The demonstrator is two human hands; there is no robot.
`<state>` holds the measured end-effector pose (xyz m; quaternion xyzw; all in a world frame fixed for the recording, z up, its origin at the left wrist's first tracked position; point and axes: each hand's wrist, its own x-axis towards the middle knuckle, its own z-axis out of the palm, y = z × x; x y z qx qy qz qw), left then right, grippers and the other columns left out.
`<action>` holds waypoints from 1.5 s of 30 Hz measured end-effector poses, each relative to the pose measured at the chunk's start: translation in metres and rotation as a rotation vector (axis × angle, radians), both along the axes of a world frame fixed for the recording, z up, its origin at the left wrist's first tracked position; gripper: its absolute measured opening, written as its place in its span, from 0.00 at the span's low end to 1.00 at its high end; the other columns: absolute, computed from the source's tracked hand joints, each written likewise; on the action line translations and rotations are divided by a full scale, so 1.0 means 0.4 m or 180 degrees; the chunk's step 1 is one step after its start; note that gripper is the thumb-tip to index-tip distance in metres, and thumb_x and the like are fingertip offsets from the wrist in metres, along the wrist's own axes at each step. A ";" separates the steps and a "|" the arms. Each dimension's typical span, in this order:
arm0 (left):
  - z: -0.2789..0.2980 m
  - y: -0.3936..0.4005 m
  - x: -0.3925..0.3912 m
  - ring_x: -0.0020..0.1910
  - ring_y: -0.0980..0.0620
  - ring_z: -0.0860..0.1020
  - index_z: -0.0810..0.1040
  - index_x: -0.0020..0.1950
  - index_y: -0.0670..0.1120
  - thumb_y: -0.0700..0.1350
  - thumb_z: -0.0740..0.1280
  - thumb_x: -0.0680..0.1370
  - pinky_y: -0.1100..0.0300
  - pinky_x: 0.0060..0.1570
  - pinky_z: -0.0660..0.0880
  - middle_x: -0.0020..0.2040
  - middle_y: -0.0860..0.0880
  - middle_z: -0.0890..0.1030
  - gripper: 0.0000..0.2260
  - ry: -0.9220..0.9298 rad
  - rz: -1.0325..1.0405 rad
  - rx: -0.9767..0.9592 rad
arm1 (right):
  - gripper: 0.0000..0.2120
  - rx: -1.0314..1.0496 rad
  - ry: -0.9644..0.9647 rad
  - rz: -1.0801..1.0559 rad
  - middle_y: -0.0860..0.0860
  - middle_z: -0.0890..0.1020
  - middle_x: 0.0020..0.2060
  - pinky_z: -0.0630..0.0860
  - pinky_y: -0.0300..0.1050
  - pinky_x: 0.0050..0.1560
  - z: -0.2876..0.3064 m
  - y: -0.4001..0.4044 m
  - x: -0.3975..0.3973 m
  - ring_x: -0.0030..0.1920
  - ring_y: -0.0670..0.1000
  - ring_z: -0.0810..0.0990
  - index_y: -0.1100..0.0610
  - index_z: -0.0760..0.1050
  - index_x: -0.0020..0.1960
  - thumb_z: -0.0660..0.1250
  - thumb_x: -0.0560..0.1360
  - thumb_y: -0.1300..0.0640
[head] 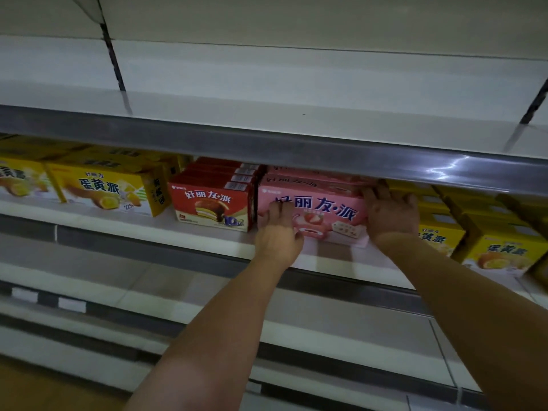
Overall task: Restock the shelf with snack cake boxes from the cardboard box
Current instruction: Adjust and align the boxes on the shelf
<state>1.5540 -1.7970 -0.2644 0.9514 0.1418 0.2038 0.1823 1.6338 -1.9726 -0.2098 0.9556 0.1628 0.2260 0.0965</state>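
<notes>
**Pink box being seated in its shelf slot**

Pink rectangular cardboard snack cake box (314, 212) stands on the white metal shelf (207, 238), between red chocolate-pie boxes (212, 207) and yellow egg-yolk-pie boxes (441, 235). Left hand (278, 232): fingers laid straight against the front face, pushing, nothing gripped. Right hand (391, 215): fingers spread over the right end, probably steadying; thumb hidden. Two-sided contact likely keeps the box square. Source carton not in view.
</notes>
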 end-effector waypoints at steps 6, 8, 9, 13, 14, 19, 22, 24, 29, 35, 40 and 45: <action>-0.013 0.009 -0.003 0.68 0.43 0.66 0.59 0.74 0.48 0.47 0.67 0.75 0.50 0.60 0.72 0.71 0.45 0.61 0.30 -0.0009 -0.0157 -0.0023 | 0.24 0.0313 0.0046 0.0006 0.57 0.69 0.68 0.65 0.50 0.60 -0.008 0.017 0.017 0.67 0.59 0.68 0.55 0.62 0.72 0.61 0.77 0.59; -0.012 0.008 -0.006 0.64 0.43 0.70 0.61 0.72 0.47 0.46 0.68 0.76 0.50 0.55 0.74 0.70 0.45 0.63 0.27 -0.0188 0.0110 -0.0463 | 0.31 0.1029 0.0264 -0.0031 0.59 0.65 0.70 0.70 0.52 0.55 -0.022 0.035 0.018 0.66 0.61 0.70 0.57 0.57 0.75 0.64 0.75 0.61; -0.008 0.007 -0.006 0.63 0.42 0.72 0.61 0.71 0.46 0.45 0.69 0.75 0.50 0.53 0.74 0.69 0.44 0.64 0.27 -0.0336 0.0375 -0.0792 | 0.36 0.1561 0.0386 -0.0096 0.60 0.63 0.72 0.71 0.53 0.56 -0.031 0.046 0.012 0.66 0.62 0.69 0.58 0.53 0.76 0.66 0.74 0.61; 0.000 0.011 0.005 0.67 0.37 0.67 0.56 0.74 0.44 0.45 0.72 0.74 0.45 0.57 0.73 0.73 0.41 0.59 0.35 -0.0745 0.0888 -0.1647 | 0.46 0.3552 0.0731 -0.0298 0.62 0.64 0.71 0.63 0.53 0.69 -0.061 0.097 -0.022 0.70 0.62 0.65 0.61 0.48 0.77 0.74 0.68 0.62; -0.002 0.008 0.011 0.68 0.37 0.66 0.53 0.76 0.44 0.45 0.72 0.74 0.44 0.60 0.72 0.74 0.41 0.58 0.38 -0.0681 0.0831 -0.1721 | 0.44 0.3812 0.0761 -0.0379 0.62 0.64 0.70 0.61 0.53 0.70 -0.065 0.105 -0.026 0.70 0.62 0.64 0.62 0.49 0.76 0.72 0.70 0.61; 0.018 -0.009 0.026 0.70 0.40 0.66 0.43 0.79 0.45 0.48 0.71 0.75 0.51 0.65 0.68 0.75 0.42 0.55 0.44 -0.0428 0.0718 -0.2046 | 0.35 0.4106 0.0906 -0.0549 0.61 0.67 0.69 0.63 0.52 0.69 -0.057 0.116 -0.013 0.69 0.62 0.67 0.63 0.53 0.74 0.67 0.73 0.63; 0.025 -0.001 0.022 0.70 0.41 0.66 0.43 0.79 0.47 0.48 0.71 0.75 0.53 0.66 0.67 0.75 0.43 0.54 0.44 -0.0341 0.0603 -0.2226 | 0.33 0.4115 0.0951 -0.0552 0.61 0.67 0.69 0.63 0.51 0.69 -0.053 0.117 -0.005 0.69 0.62 0.67 0.63 0.55 0.72 0.67 0.73 0.64; 0.025 0.010 0.013 0.71 0.42 0.65 0.43 0.79 0.48 0.51 0.72 0.73 0.53 0.67 0.66 0.76 0.43 0.55 0.45 -0.0252 0.0528 -0.2164 | 0.33 0.4131 0.0995 -0.0561 0.61 0.68 0.68 0.64 0.52 0.69 -0.053 0.118 -0.008 0.68 0.62 0.67 0.63 0.55 0.72 0.68 0.73 0.63; 0.029 0.028 -0.012 0.66 0.41 0.71 0.52 0.78 0.52 0.50 0.72 0.73 0.47 0.66 0.70 0.73 0.44 0.66 0.40 -0.0307 0.0348 -0.2378 | 0.38 0.4095 0.0688 -0.0586 0.61 0.63 0.71 0.58 0.53 0.73 -0.049 0.127 -0.029 0.72 0.62 0.62 0.63 0.52 0.75 0.70 0.72 0.61; 0.061 0.036 -0.075 0.54 0.43 0.78 0.74 0.64 0.46 0.43 0.65 0.78 0.58 0.47 0.71 0.60 0.43 0.77 0.15 -0.0727 0.0616 -0.1774 | 0.35 0.3058 0.0114 -0.0356 0.62 0.63 0.72 0.56 0.52 0.72 0.004 0.189 -0.104 0.72 0.60 0.60 0.64 0.55 0.74 0.67 0.73 0.60; 0.094 0.143 -0.142 0.53 0.43 0.77 0.77 0.58 0.42 0.43 0.63 0.79 0.58 0.44 0.68 0.57 0.43 0.77 0.10 -0.1145 0.1099 -0.1500 | 0.11 0.3531 0.0406 -0.0049 0.59 0.78 0.54 0.71 0.47 0.49 0.027 0.292 -0.155 0.55 0.60 0.76 0.61 0.73 0.59 0.64 0.77 0.59; 0.095 0.336 -0.175 0.61 0.41 0.73 0.70 0.65 0.40 0.43 0.67 0.77 0.47 0.56 0.72 0.63 0.41 0.71 0.19 -0.1182 0.1531 -0.1438 | 0.11 0.3760 0.0907 0.0207 0.56 0.81 0.43 0.64 0.40 0.38 -0.005 0.405 -0.181 0.40 0.54 0.74 0.59 0.79 0.49 0.58 0.80 0.57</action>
